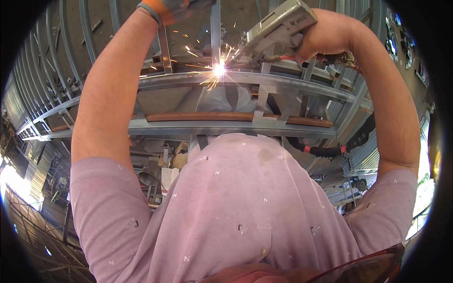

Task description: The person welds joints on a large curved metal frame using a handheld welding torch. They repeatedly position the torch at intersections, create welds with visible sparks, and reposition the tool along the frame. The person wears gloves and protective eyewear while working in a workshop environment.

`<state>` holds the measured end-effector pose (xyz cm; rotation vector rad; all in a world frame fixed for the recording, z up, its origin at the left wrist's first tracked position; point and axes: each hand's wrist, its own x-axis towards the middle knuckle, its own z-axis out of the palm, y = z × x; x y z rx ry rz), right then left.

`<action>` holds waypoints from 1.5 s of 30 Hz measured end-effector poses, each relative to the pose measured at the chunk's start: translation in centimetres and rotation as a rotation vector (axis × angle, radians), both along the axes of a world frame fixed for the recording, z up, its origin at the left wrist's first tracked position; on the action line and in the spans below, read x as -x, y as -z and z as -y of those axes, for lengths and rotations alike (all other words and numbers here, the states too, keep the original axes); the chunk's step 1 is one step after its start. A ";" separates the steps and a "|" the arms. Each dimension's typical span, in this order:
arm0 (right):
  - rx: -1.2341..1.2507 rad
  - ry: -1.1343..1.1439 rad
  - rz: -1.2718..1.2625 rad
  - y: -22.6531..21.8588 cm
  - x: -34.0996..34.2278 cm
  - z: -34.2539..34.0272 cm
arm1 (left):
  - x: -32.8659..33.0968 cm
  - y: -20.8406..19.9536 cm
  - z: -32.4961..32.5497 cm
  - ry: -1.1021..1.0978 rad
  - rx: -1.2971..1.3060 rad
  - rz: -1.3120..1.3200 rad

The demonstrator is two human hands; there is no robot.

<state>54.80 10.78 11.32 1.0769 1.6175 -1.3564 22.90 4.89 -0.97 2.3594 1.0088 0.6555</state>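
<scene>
Bright sparks [219, 70] burst where an upright metal bar meets a horizontal grey rail [179, 81] of a metal frame. My right hand [325, 37], bare, is wrapped round a boxy grey welding tool [276, 27] whose narrow end points down-left at the glare. Below that tool, a thin red-and-yellow piece [283, 58] runs by my fingers; I cannot tell what it is. My left hand [170, 10] wears an orange and grey glove and is above the rail, left of the sparks. It is smeared by motion and cut by the upper edge, so its fingers are unclear.
Parallel metal bars [66, 42] fan out at the left. A nearer rail [198, 127] crosses before my body, with a reddish-brown strip [203, 117] along it. A thick black cable [325, 151] with red bands hangs at the right. Boxes and scraps [174, 160] lie below.
</scene>
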 end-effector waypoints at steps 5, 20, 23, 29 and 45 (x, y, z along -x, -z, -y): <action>-0.073 -0.039 -0.092 -0.2 -1.8 0.7 | 0.0 -1.3 0.1 0.033 -0.229 -0.241; -0.071 0.028 0.018 -2.7 -10.0 -1.2 | -10.1 -0.7 -2.5 0.121 -0.251 -0.197; -0.062 -0.042 0.073 -1.8 -9.8 -0.8 | -9.7 -0.3 -3.1 0.157 -0.222 -0.182; -0.017 0.038 0.015 -0.9 -9.7 -0.7 | -10.3 0.0 -3.3 0.148 -0.254 -0.171; -0.002 -0.005 -0.006 -0.2 -9.9 -0.9 | -10.5 -0.5 -2.9 0.125 -0.301 -0.247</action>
